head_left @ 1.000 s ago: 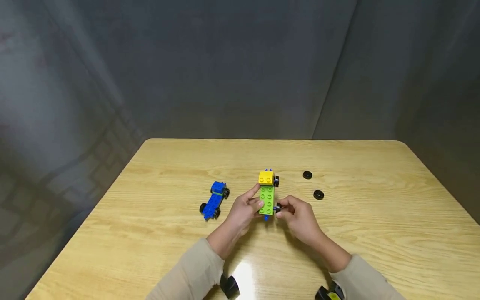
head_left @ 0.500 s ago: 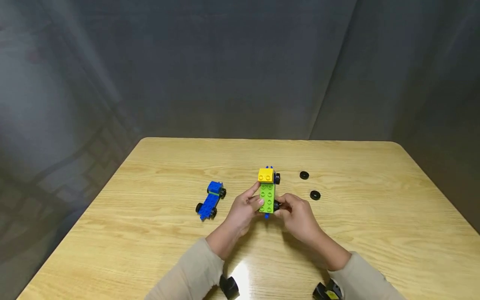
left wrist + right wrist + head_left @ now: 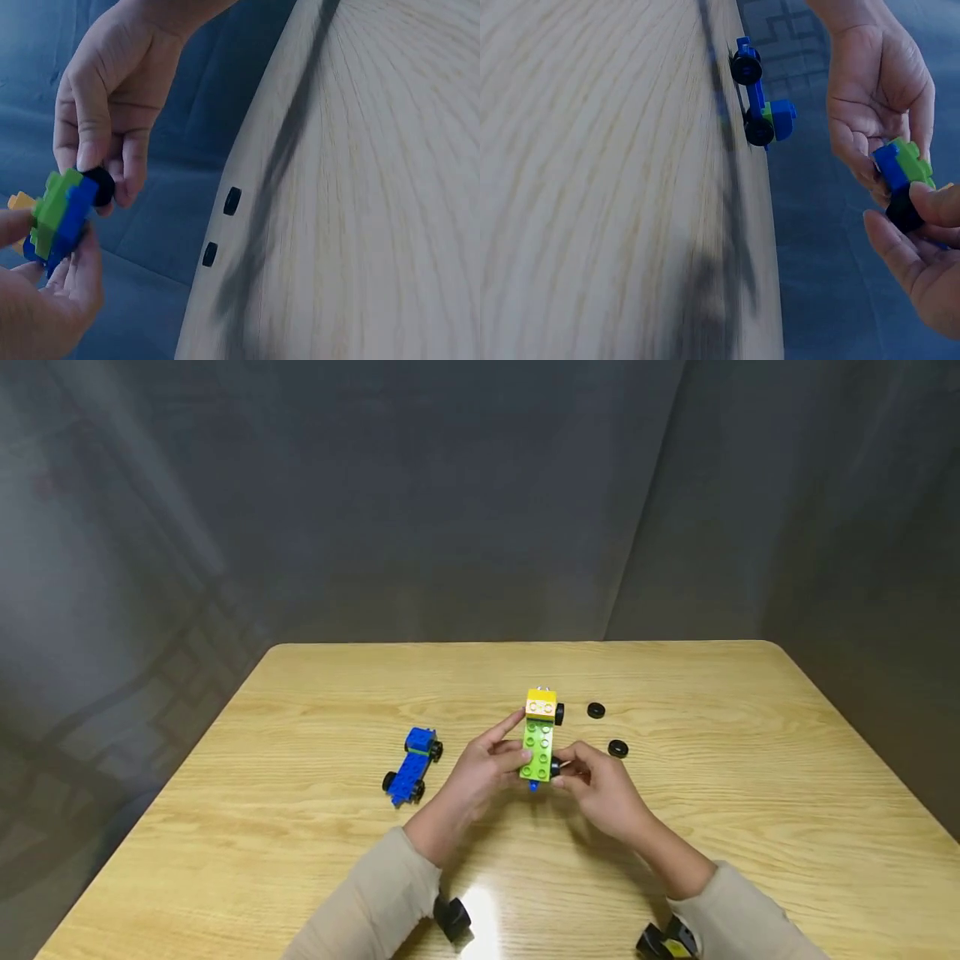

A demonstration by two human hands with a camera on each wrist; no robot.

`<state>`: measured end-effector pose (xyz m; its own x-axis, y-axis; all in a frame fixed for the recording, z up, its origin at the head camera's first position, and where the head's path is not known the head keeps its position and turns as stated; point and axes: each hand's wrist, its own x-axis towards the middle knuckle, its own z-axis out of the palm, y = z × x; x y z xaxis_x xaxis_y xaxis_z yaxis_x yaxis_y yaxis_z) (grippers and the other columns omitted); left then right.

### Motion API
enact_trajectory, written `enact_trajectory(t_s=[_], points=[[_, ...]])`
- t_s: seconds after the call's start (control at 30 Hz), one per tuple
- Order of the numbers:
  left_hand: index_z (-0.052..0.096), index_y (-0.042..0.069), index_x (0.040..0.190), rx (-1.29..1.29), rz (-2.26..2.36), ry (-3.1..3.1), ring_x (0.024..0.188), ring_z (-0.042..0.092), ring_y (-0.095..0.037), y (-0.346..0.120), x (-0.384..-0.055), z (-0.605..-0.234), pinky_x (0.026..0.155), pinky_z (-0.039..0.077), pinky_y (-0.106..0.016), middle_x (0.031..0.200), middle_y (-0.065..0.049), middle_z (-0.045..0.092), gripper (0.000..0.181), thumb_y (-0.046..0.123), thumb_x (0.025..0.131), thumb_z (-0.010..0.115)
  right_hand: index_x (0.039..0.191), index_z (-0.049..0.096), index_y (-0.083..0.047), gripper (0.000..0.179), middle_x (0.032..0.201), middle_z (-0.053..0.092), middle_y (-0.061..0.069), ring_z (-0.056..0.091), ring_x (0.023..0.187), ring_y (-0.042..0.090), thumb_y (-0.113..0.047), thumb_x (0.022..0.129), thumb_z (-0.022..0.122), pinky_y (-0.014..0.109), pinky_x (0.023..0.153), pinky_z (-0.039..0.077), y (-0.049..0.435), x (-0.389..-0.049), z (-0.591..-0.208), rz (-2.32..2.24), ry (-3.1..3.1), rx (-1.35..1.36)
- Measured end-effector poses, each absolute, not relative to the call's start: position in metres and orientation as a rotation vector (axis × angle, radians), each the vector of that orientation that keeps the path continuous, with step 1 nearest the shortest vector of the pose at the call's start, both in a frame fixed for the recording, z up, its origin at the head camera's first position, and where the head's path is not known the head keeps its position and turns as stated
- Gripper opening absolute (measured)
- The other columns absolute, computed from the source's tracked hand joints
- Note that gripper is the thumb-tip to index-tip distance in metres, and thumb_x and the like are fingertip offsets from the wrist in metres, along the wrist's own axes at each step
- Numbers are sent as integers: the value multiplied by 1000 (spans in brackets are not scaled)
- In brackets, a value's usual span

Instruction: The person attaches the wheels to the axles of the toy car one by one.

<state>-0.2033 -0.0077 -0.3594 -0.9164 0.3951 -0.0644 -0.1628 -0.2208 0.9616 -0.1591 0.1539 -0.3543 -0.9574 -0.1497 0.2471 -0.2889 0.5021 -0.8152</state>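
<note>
My left hand (image 3: 483, 770) grips a toy car (image 3: 537, 750) made of building bricks, with a yellow cab block, a green studded plate and a blue base. The car is held up over the table, its cab end pointing away. One black wheel (image 3: 559, 714) sits on its front right side. At the rear right, my right hand (image 3: 606, 789) pinches another black wheel (image 3: 902, 210) between thumb and fingers, right against the blue base. In the left wrist view, the same wheel (image 3: 102, 186) shows at the right fingertips. The car's left side is mostly hidden by the left hand.
A blue toy car (image 3: 412, 767) with black wheels stands on the wooden table (image 3: 300, 827) to the left. Two loose black wheels (image 3: 596, 710) lie at the right, beyond the right hand. Black devices (image 3: 452, 918) are at both sleeves. A dark curtain hangs behind the table.
The rear right wheel, earlier held out from the car with blue axle showing, has moved left against its side. The car is tilted slightly differently, and the head view has shifted a little.
</note>
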Motion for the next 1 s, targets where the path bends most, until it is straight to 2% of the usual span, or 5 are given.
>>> enact_trajectory(t_s=[0.17,0.4,0.67,0.83,1.0], points=[[29,17,136,328,2196,1666,74,55,-15,-11,-205,-361,67,46,-27,88,-9,56,70,-5,75,56,95,56,4,22,85,59,10,57,76,22,9,73,60,23,66,47,155,-158,-355,1492,-2593,426],[15,8,138,308,2169,1579,74,54,-16,-14,-203,-366,67,46,-29,87,-8,52,76,-6,74,54,97,56,3,22,89,59,9,56,79,19,6,75,59,24,69,46,160,-155,-354,1523,-2620,578],[18,4,135,329,2145,1522,72,55,-17,-19,-200,-373,66,46,-32,92,-10,49,69,-1,76,54,95,56,1,19,89,58,8,55,79,19,3,77,59,24,70,46,163,-152,-355,1547,-2664,663],[26,1,128,319,2128,1517,68,56,-15,-22,-200,-375,58,47,-30,91,-8,52,56,16,81,53,97,56,2,20,90,58,9,55,79,20,2,77,58,25,70,46,164,-152,-355,1574,-2679,729],[36,1,116,287,2120,1536,62,57,-16,-23,-201,-378,53,48,-28,88,-9,51,43,32,87,45,97,56,2,21,90,58,8,55,79,18,2,76,58,25,70,46,165,-153,-356,1572,-2701,765]])
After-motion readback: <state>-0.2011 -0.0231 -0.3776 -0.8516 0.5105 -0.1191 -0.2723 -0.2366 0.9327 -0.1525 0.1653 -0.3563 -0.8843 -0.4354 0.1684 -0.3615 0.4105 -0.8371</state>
